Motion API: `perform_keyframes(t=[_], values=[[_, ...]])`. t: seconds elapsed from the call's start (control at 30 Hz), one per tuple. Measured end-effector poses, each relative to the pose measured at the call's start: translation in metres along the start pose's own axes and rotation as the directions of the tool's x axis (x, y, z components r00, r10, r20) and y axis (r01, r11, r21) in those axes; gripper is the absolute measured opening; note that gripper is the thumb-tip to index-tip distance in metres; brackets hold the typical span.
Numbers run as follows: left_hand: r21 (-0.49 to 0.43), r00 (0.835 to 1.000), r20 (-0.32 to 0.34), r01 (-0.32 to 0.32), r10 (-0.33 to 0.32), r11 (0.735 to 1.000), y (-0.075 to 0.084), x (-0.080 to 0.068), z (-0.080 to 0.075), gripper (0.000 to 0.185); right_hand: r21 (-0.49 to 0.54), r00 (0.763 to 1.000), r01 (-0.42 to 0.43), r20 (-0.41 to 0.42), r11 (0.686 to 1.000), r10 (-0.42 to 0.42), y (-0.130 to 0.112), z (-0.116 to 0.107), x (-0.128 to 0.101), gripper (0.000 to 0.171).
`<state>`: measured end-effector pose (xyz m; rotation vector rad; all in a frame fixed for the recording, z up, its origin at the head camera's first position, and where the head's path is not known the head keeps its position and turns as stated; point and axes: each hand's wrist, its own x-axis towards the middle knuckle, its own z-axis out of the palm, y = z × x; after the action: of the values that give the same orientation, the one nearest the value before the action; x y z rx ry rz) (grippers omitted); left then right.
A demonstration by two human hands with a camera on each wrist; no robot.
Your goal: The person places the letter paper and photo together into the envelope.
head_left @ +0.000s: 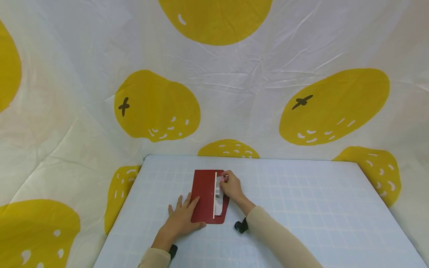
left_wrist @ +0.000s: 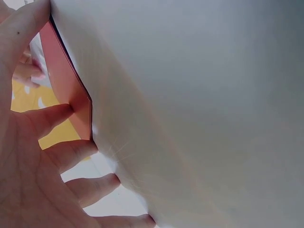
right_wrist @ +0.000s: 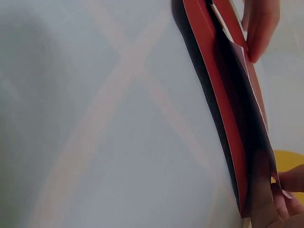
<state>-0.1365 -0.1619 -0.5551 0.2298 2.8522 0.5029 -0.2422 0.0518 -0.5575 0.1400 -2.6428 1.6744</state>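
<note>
A red envelope lies flat on the table's light blue gridded cloth. A thin white strip runs down its length, and white paper shows at its right side. My left hand rests flat with straight fingers on the envelope's lower left part; in the left wrist view the fingers meet the red edge. My right hand pinches the white paper at the envelope's upper right corner. In the right wrist view its fingertips grip the edge of the red envelope.
A white backdrop cloth with large yellow fruit prints hangs behind and around the table. The table's far edge lies just beyond the envelope. A black wrist strap shows on the right sleeve.
</note>
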Motion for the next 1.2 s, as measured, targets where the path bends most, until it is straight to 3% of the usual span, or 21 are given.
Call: perform_keyframes(t=[0.3, 0.57, 0.77, 0.9, 1.2], values=[[0.000, 1.000, -0.007, -0.001, 0.001, 1.000, 0.000, 0.002, 0.001, 0.100, -0.047, 1.000, -0.013, 0.025, 0.999, 0.014, 0.000, -0.003, -0.001, 0.031], [-0.003, 1.000, -0.005, 0.011, -0.011, 1.000, 0.001, 0.001, 0.002, 0.100, 0.074, 0.992, -0.106, 0.083, 0.992, 0.100, 0.000, -0.016, -0.019, 0.037], [-0.007, 1.000, -0.011, 0.016, -0.016, 1.000, 0.001, 0.000, 0.001, 0.100, 0.118, 0.972, -0.168, 0.188, 0.979, 0.144, 0.003, -0.026, -0.037, 0.038], [-0.003, 1.000, -0.009, 0.016, -0.016, 1.000, 0.002, 0.000, 0.001, 0.100, 0.150, 0.962, -0.172, 0.238, 0.974, 0.133, 0.002, -0.030, -0.047, 0.039], [0.004, 1.000, -0.010, 0.013, -0.013, 1.000, 0.003, -0.001, 0.000, 0.100, 0.230, 0.956, -0.191, 0.263, 0.954, 0.128, 0.005, -0.028, -0.050, 0.041]])
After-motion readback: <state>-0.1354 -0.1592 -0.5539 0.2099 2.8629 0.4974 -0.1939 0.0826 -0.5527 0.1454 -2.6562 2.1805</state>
